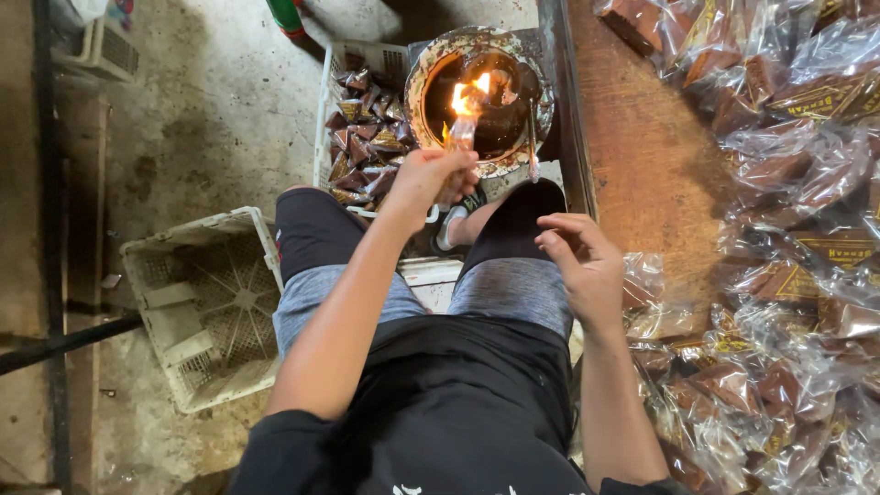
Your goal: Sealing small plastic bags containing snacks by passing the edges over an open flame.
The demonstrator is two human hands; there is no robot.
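We hold a small clear packet [461,137] in our left hand [431,179], fingers pinched shut around it, its top edge in the flame [469,96] of the burner pot [431,69] at twelve o'clock. Best, we judge, to let only the open edge kiss the flame briefly, fingers low and clear. The left arm stretches forward over the knee. Our right hand [582,261] hangs at three o'clock, fingers loosely curled, empty, beside the surface [642,156] piled with wrapped packets [788,211].
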